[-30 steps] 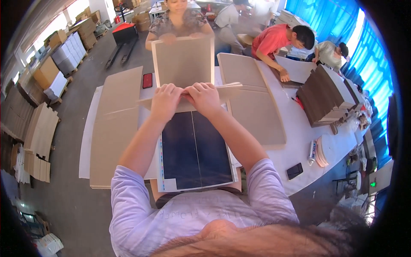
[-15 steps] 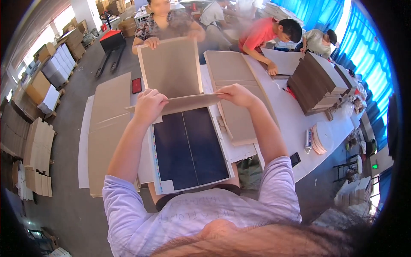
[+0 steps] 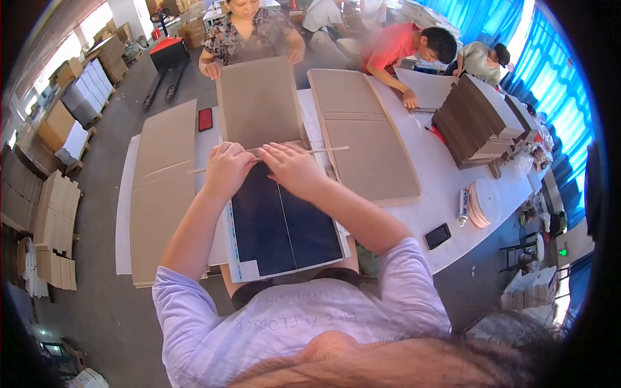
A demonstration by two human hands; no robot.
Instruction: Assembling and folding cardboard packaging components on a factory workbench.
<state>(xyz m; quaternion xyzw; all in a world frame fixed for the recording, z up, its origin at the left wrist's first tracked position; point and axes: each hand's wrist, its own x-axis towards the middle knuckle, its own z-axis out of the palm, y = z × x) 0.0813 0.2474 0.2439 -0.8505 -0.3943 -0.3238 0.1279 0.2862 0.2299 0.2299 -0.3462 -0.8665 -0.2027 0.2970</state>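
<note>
A cardboard sheet [image 3: 331, 150], seen nearly edge-on as a thin strip, stands across the far end of a dark printed sheet [image 3: 288, 223] with white margins. My left hand [image 3: 226, 169] is closed on the cardboard's left half. Beside it, my right hand [image 3: 292, 169] bends over the middle, its fingers close together across the edge; the thumb is hidden. The printed sheet has a pale crease down its middle and a coloured strip at its left margin. Just beyond my hands, a larger cardboard panel [image 3: 259, 97] is held at its far corners by a co-worker opposite.
Cardboard panels lie left [image 3: 162, 174] and right [image 3: 369, 129] on the white table [image 3: 420, 187]. A red phone [image 3: 205, 119], a black phone [image 3: 438, 237], a spray can [image 3: 463, 207] and a tape roll [image 3: 484, 202] lie about. A tall cardboard stack [image 3: 479, 123] stands far right, near another co-worker.
My right hand has moved left from the cardboard's right end to its middle, next to my left hand. The cardboard has tipped edge-on. The co-worker's panel has been lowered and leans flatter.
</note>
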